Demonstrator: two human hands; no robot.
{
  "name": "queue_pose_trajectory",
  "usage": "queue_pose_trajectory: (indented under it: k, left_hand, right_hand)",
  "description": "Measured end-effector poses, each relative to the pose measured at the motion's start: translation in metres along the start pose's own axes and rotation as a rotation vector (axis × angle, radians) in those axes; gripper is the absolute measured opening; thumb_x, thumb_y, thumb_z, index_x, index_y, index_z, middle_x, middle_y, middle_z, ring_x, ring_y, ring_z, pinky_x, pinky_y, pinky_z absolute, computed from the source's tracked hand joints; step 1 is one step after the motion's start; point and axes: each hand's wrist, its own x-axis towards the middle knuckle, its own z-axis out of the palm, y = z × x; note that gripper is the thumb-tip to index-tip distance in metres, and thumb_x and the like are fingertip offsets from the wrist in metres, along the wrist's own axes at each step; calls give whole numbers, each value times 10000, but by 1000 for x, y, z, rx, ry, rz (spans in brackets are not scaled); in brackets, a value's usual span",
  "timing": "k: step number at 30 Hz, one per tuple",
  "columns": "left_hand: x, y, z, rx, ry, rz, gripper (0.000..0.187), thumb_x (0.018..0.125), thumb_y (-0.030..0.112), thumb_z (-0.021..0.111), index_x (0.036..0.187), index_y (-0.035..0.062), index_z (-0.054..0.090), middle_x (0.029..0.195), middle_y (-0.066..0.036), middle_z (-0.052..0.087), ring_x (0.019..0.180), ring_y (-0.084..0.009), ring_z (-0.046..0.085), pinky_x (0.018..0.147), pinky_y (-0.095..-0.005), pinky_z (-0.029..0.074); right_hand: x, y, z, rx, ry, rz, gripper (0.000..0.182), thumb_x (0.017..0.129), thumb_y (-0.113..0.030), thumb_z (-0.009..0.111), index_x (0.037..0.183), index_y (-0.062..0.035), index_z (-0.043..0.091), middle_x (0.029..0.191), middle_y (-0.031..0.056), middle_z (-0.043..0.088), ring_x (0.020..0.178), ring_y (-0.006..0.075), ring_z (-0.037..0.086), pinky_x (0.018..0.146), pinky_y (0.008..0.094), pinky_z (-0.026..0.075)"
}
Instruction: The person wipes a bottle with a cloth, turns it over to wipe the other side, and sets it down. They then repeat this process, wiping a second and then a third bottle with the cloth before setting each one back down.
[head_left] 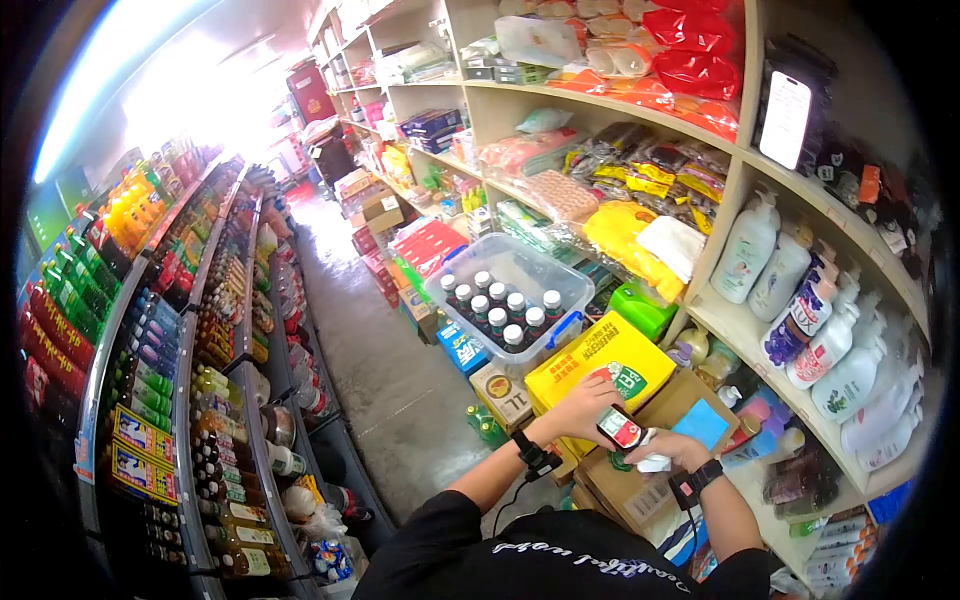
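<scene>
Gripping a small bottle (pixel 622 430): left hand (pixel 588 408), fingers curled round it | pinching white cloth (pixel 655 462): right hand (pixel 682 451) (touching the bottle? can't tell) | bottle above cardboard box (pixel 635 490), near yellow box (pixel 585 365) | tub (pixel 540 264) of white-capped bottles (pixel 498 317) beyond

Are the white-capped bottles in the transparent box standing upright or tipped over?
Upright: inside the transparent box, the bottles show their white caps on top.

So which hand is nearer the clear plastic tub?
Left. The left hand is by the yellow box next to the clear plastic tub; the right hand is farther off, rightward.
</scene>
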Motion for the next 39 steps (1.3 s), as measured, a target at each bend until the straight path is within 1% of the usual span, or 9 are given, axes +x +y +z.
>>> queue_pose_trajectory:
  k: [5,10,14,21,23,26,29,33,39]
  left_hand:
    - [-6,15,-14,221,159,-151,822,666,363,946,1348,78,586,1436,-163,538,1385,-419,466,1121,-504,413]
    - [-11,59,-6,-38,232,-685,436,959,226,739,1282,-34,605,1202,-266,680,898,-372,740,799,-454,589]
    - [-5,82,1,311,113,-606,763,851,447,828,1327,-85,559,1134,-270,655,1030,-443,662,879,-498,550]
    - [-10,56,12,299,81,-415,767,752,206,850,1412,-4,522,1214,-205,637,1078,-395,652,899,-461,558]
    - [-8,50,6,258,57,-345,753,732,188,838,1410,37,548,1243,-174,648,1084,-373,656,905,-455,559]
    - [-7,44,3,235,43,-278,734,713,181,832,1394,73,580,1272,-146,664,1086,-351,665,906,-451,561]
    - [-7,44,5,262,58,-269,737,696,197,840,1381,82,590,1271,-138,676,1068,-346,680,893,-445,567]
    - [-6,45,2,257,75,-294,731,689,219,846,1364,88,597,1252,-130,688,1037,-342,700,866,-429,579]
    - [-1,44,1,260,116,-222,693,695,242,852,1324,88,607,1116,-142,694,974,-339,702,824,-418,578]
  right_hand:
    - [17,27,48,-107,296,-276,373,810,-316,906,1032,-46,775,956,61,787,740,154,718,706,321,573]
    - [-14,-7,86,-320,238,-422,378,860,-385,822,1034,-54,768,892,88,782,787,199,736,749,363,583]
    - [-43,-23,59,-711,296,-584,341,870,-321,771,1054,-36,735,955,195,779,858,331,770,783,419,606]
    - [-54,-26,-15,-71,481,-642,548,865,-184,746,1360,-46,554,1258,128,639,1192,234,626,988,362,516]
    - [-43,-16,-21,-303,831,-671,676,886,-222,766,1470,-38,480,1431,175,515,1360,268,509,1103,380,446]
    - [8,11,-23,-458,871,-652,865,934,-328,776,1596,-15,316,1580,181,352,1484,288,366,1204,384,340]
    - [-10,-8,26,-3,365,-724,1051,1020,-404,701,1668,63,18,1670,189,250,1570,254,244,1271,346,222]
    - [-10,-8,26,339,310,-769,902,1042,-283,685,1671,25,116,1615,136,381,1457,184,394,1213,338,320]
    - [-22,-2,29,49,423,-828,739,1078,-127,605,1667,40,191,1626,145,419,1451,182,434,1205,312,341]
